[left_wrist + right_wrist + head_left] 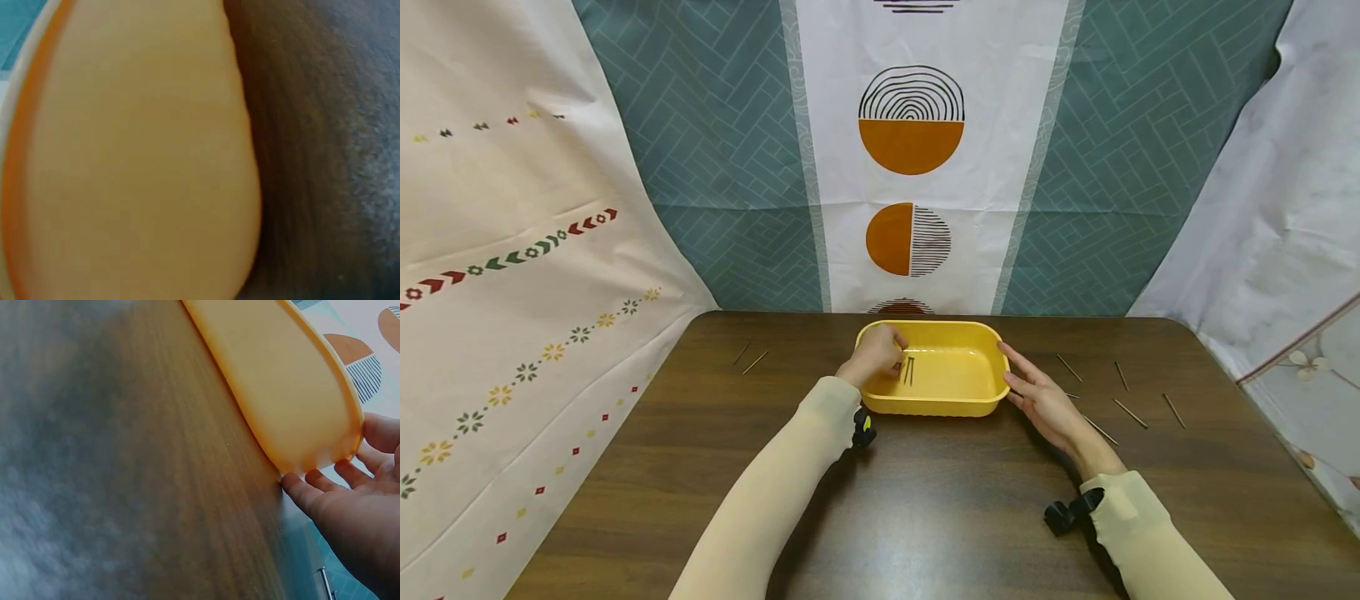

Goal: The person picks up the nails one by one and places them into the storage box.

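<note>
Your left hand point(874, 357) is over the 9 o'clock end of the yellow tray point(958, 407), fingers curled; it seems to be pinching thin metal pins point(907, 370) that hang down into the tray, though the head view is too small to be sure of the grip. Your right hand point(1043, 398) lies with fingers straight against the tray's 3 o'clock wall, holding nothing; the right wrist view shows the fingertips point(300, 487) touching the tray's point(281, 381) outer corner. The left wrist view is filled by the blurred tray wall point(131, 156) and shows no fingers.

The work looks to be at an early to middle stage: two, perhaps three, pins are at the tray, and the rest lie loose on the surface point(925, 517).

Count, as far as the head view shows:
- One tray, at 12 o'clock from you, near the far edge.
- Two pins point(749, 358) loose at 10 o'clock, well apart from the tray.
- About six pins point(1129, 412) loose at 2 o'clock, to the right of your right hand; one point(1100, 429) lies just beside that wrist. Some may be hidden under the hand.
- Two or three pins at your left hand.
</note>
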The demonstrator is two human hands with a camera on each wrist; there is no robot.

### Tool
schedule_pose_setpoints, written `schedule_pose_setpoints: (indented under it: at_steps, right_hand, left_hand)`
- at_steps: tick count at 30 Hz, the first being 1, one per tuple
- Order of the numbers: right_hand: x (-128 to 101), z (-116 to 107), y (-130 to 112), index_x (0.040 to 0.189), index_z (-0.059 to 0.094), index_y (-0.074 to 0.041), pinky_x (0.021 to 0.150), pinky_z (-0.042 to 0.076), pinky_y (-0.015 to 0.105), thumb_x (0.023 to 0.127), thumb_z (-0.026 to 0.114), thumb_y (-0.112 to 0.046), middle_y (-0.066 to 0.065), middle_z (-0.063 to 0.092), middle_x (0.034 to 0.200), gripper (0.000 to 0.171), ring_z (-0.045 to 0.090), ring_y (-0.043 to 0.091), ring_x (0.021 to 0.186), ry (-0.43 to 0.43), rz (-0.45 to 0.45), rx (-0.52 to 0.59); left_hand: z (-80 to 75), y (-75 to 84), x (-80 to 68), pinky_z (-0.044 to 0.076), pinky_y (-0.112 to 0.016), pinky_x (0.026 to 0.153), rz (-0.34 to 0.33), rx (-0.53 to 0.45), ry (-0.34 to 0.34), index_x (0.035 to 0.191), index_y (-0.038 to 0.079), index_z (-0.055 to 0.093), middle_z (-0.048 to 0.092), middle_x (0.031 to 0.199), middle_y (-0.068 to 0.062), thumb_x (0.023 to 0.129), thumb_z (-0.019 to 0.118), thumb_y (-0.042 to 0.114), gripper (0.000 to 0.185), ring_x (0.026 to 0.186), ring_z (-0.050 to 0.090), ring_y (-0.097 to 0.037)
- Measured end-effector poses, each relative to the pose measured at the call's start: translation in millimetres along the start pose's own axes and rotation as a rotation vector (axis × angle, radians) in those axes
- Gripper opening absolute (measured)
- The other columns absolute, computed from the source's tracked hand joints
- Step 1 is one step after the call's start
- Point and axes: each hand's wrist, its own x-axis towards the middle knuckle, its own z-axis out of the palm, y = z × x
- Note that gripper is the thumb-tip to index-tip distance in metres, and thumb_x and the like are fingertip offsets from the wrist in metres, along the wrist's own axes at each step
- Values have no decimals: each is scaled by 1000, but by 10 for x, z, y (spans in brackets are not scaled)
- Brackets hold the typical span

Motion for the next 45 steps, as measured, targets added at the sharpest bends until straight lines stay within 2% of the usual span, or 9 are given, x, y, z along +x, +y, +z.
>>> schedule_pose_setpoints:
  at_steps: [9,15,18,23,36,42,45]
  right_hand:
    - [0,9,-10,168,7,-10,123,11,63,114,35,-12,10,-5,175,61,1,36,159,5,-6,-10]
    - [-2,15,-26,168,8,-10,123,11,62,114,33,-10,9,-4,175,60,1,35,159,10,-3,0]
    - [-6,12,-28,168,7,-10,123,11,63,115,34,-12,9,-5,175,60,1,36,159,6,-6,-4]
    - [-6,17,-35,168,7,-9,123,10,63,115,34,-12,10,-5,175,60,1,36,159,1,-13,0]
    - [-4,6,-9,168,8,-10,124,12,61,114,35,-12,8,-4,175,60,1,33,159,11,-1,6]
    - [9,-3,4,168,8,-10,124,12,61,114,34,-11,8,-4,175,60,1,33,159,10,-1,6]
    - [10,-4,7,168,8,-11,124,12,61,114,34,-11,8,-4,175,60,2,33,159,11,2,7]
  left_hand:
    - [43,-16,-10,57,-22,55,23,78,36,111,0,74,68,92,-13,95,74,2,16,60,66,-15]
    - [74,-18,-12,53,-19,55,24,95,68,108,1,76,72,99,-12,93,76,3,15,61,67,-13]
    - [83,-17,-17,52,-18,55,21,94,77,108,2,77,72,97,-11,93,78,4,16,59,65,-12]
    - [95,-22,-9,52,-19,54,12,87,77,110,3,76,71,91,-11,93,77,4,17,57,62,-10]
    - [116,-26,23,49,-19,54,-3,79,48,119,1,73,70,106,-13,101,65,4,20,62,62,-12]
    - [98,-17,63,41,-19,51,-11,130,26,124,4,73,69,111,-12,102,62,5,25,59,53,-13]
    - [71,-4,49,38,-21,50,1,137,25,125,4,72,68,106,-12,102,60,4,26,57,49,-13]
